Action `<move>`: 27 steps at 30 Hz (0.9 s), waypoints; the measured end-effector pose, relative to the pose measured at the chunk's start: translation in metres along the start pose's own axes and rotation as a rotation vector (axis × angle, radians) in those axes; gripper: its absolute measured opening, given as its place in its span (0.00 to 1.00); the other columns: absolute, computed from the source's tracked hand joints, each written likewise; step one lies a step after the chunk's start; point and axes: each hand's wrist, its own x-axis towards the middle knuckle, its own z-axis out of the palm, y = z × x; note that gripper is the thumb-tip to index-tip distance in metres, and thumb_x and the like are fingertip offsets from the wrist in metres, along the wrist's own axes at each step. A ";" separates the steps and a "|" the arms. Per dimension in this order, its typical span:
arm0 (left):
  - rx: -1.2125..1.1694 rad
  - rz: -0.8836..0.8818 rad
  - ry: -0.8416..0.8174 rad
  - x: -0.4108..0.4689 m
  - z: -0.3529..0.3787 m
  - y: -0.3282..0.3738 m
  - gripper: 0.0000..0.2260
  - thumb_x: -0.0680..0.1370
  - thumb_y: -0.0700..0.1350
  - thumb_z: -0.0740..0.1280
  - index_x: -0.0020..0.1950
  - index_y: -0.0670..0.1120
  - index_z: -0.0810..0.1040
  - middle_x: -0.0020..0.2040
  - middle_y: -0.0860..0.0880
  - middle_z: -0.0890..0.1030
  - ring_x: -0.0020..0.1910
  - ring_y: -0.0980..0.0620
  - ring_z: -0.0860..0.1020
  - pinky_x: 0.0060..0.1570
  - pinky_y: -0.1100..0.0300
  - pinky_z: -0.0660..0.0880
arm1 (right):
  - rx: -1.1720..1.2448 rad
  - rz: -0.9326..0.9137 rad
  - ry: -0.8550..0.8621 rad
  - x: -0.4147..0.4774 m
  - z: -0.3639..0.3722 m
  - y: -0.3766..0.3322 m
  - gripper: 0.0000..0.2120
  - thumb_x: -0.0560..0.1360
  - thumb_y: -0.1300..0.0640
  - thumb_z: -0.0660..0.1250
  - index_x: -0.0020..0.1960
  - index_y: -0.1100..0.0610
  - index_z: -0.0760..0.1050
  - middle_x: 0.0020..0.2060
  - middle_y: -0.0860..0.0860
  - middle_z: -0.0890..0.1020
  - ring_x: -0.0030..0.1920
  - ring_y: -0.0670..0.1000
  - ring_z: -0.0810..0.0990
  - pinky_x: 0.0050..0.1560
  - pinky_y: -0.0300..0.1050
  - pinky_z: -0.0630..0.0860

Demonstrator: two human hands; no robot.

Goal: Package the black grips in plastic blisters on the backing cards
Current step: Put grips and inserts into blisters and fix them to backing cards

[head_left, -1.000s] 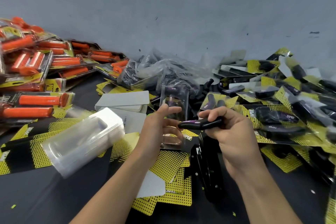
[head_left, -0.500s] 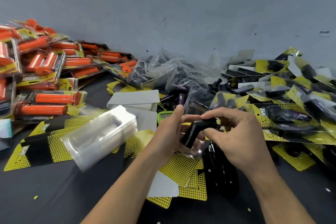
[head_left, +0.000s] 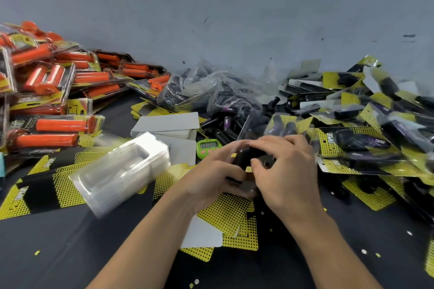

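The left hand [head_left: 212,177] is closing around a clear plastic blister [head_left: 245,186], holding it from below, and the right hand [head_left: 285,171] is curling its fingers [head_left: 263,144] over a black rubber grip [head_left: 243,158], pressing it down into that blister. Both hands are working above the middle of the dark table [head_left: 58,248].

To do this step well, I think the grip should be lying straight along the cavity before the pushing, with the left hand supporting the thin shell so it is not bending.

Left of the hands, a stack of empty clear blisters [head_left: 122,171] is lying on its side. Toward the far edge, a transparent plastic bag [head_left: 211,91] is holding loose black grips, though how many I cannot tell.
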 end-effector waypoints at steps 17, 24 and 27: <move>0.043 0.020 0.154 -0.010 -0.002 0.009 0.30 0.69 0.31 0.68 0.67 0.56 0.83 0.61 0.46 0.84 0.49 0.39 0.86 0.39 0.53 0.83 | 0.027 0.021 -0.101 0.002 0.001 0.004 0.09 0.74 0.52 0.77 0.53 0.48 0.82 0.78 0.49 0.68 0.81 0.49 0.56 0.78 0.46 0.55; 0.135 0.071 0.219 -0.014 0.003 0.014 0.24 0.71 0.39 0.69 0.64 0.56 0.85 0.61 0.50 0.85 0.50 0.46 0.86 0.32 0.57 0.82 | -0.035 0.034 -0.126 0.000 -0.003 0.001 0.13 0.73 0.48 0.77 0.56 0.47 0.81 0.75 0.49 0.73 0.78 0.49 0.59 0.74 0.46 0.55; 0.049 0.065 0.145 -0.016 0.000 0.015 0.27 0.69 0.40 0.66 0.67 0.52 0.83 0.64 0.47 0.84 0.53 0.44 0.85 0.35 0.55 0.82 | -0.075 0.022 -0.109 0.000 -0.007 0.001 0.15 0.72 0.47 0.77 0.57 0.48 0.83 0.74 0.49 0.74 0.77 0.49 0.59 0.74 0.45 0.52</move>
